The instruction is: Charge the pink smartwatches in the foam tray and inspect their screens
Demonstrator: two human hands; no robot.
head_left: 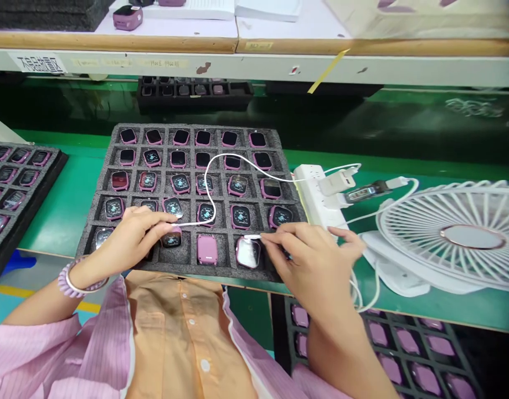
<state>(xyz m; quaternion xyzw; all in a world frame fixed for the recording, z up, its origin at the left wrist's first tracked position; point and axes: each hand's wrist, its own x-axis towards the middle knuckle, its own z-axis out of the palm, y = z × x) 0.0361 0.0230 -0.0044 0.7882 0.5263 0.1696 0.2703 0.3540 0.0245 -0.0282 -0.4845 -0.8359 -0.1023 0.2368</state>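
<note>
A dark foam tray (183,268) holds rows of purple-cased smartwatches, several with lit dials. My left hand (133,235) pinches the end of a white charging cable (211,188) over a smartwatch (171,238) in the front row. That cable loops back across the tray to the power strip. At the tray's front right, my right hand (308,257) grips a second white cable end (252,237) at the upper edge of a smartwatch with a bright, glaring screen (248,255). Between the hands, a purple smartwatch (206,249) lies face down in its slot.
Right of the tray stands a white power strip (314,194) with a plugged-in adapter (337,182) and a dark USB meter (365,192). A white fan (424,233) lies beyond. More watch trays sit at left (57,160) and lower right (416,360). A shelf edge (254,69) runs overhead.
</note>
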